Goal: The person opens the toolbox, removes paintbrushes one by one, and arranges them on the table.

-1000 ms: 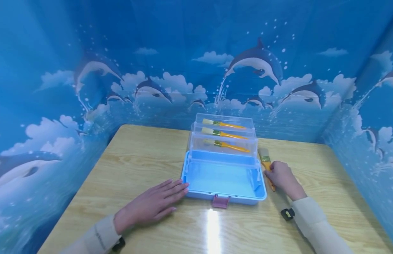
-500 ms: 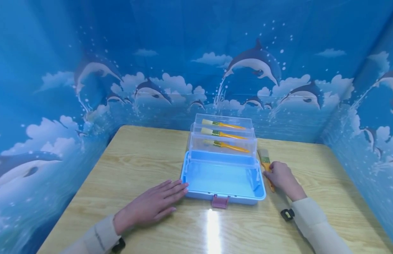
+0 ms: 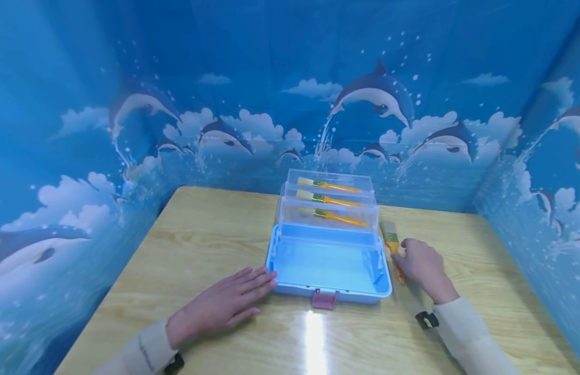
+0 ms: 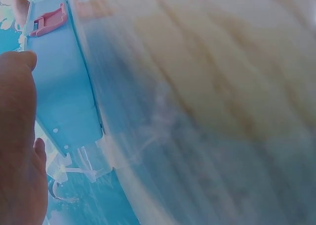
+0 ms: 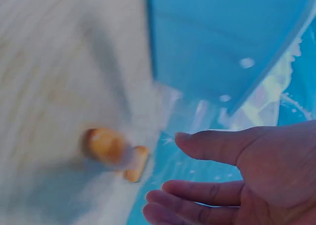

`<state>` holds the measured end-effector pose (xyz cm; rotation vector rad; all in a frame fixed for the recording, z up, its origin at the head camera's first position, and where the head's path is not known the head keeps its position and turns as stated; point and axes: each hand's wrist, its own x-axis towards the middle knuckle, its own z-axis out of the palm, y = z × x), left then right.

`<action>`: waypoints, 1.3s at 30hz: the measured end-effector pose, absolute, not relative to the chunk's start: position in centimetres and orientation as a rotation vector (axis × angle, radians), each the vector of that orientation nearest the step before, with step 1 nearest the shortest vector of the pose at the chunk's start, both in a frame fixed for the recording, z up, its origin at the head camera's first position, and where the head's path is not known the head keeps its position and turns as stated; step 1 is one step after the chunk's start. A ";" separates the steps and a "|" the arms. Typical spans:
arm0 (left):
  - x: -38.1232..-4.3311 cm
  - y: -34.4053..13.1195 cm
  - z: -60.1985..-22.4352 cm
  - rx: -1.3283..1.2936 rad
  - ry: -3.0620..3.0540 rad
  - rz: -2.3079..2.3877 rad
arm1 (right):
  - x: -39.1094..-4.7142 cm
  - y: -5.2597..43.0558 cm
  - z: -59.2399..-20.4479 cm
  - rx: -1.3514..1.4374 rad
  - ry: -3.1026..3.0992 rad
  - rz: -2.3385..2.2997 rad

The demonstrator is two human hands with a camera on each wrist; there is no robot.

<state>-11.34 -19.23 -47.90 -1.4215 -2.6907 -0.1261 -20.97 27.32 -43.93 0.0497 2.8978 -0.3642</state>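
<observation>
In the head view, the blue box [image 3: 324,263] stands on the tabletop [image 3: 214,224], its pink latch [image 3: 324,300] at the front and its clear trays [image 3: 286,208] stepped up over its back. An upper brush [image 3: 338,186], a middle brush [image 3: 331,199] and a lower brush [image 3: 341,217] lie in those trays. Your left hand [image 3: 226,302] rests flat, fingertips at the box's front left corner, its grip released. A loose paintbrush [image 3: 393,247] lies just beside the box's right side, bristles toward the back; your right hand [image 3: 421,265] is at its handle, on the side away from the box. In the left wrist view, your left hand, holding nothing, overlaps the box's latch-bearing front wall at the edge. In the right wrist view, your right thumb and fingers stand apart near the box, that grip released too, with the blurred loose paintbrush beside the box, clear of your fingers.
</observation>
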 end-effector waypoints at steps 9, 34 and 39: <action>-11.4 -19.2 -47.8 -1.418 -2.708 -0.139 | -19.5 25.5 -41.5 -0.029 3.037 -0.354; -11.4 -19.2 -48.0 -1.421 -2.660 -0.144 | -12.8 17.9 -34.7 -0.724 3.190 -0.507; -11.3 -19.2 -48.0 -1.415 -2.671 -0.140 | -13.9 17.0 -35.1 -0.907 3.106 -0.469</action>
